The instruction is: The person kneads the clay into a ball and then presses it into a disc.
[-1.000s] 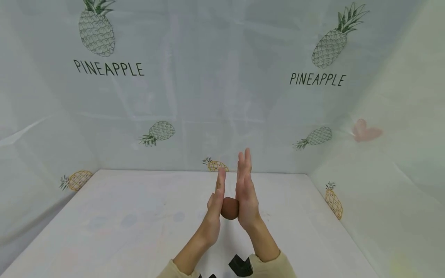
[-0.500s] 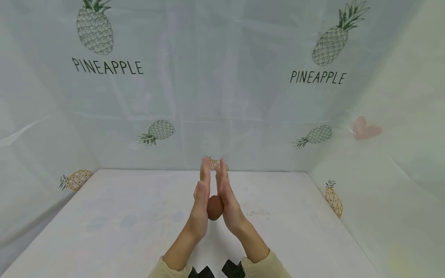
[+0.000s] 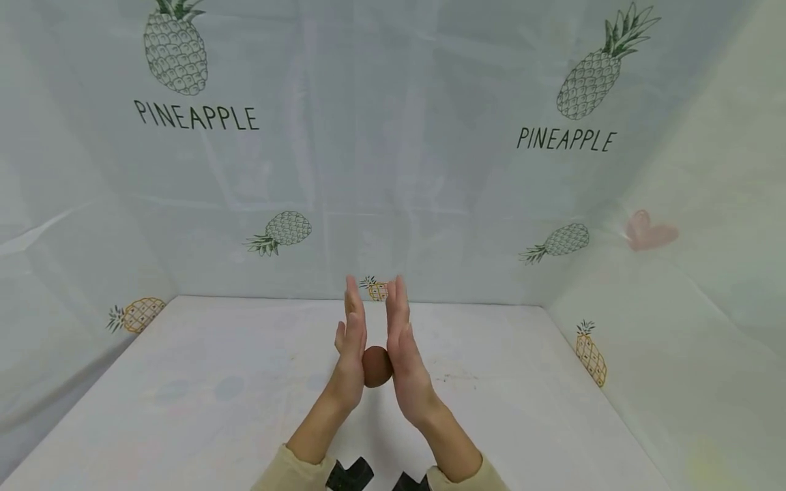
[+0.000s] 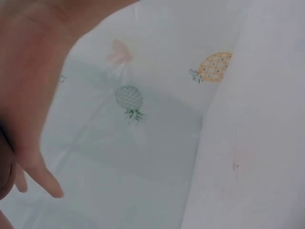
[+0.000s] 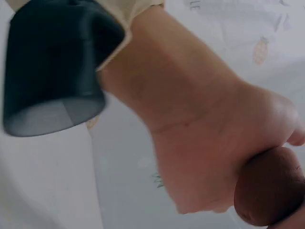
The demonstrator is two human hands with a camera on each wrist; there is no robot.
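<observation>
Between my two flat palms sits a smooth brown clay-like ball (image 3: 377,367), raised above the table in the head view. My left hand (image 3: 351,354) presses it from the left, fingers straight and pointing up and away. From the right, the palm of my right hand (image 3: 408,365) touches it, its fingers likewise extended. In the right wrist view the ball (image 5: 270,187) shows fine surface cracks and lies against a palm. Only a dark sliver of the ball (image 4: 5,164) appears at the left edge of the left wrist view, beside a palm and spread fingers.
A white table (image 3: 245,436) with faint stains lies beneath the hands. Small dark crumbs (image 3: 457,377) are scattered right of them. Pale sheeting (image 3: 393,150) printed with pineapples stands behind and along the sides. Black wrist devices (image 3: 350,474) sit at the light sleeves (image 3: 295,470).
Both hands and the ball have shifted left since a second ago. The palms slide against each other; the right hand drew back, then its fingertips rose slightly, and the ball turned between them.
</observation>
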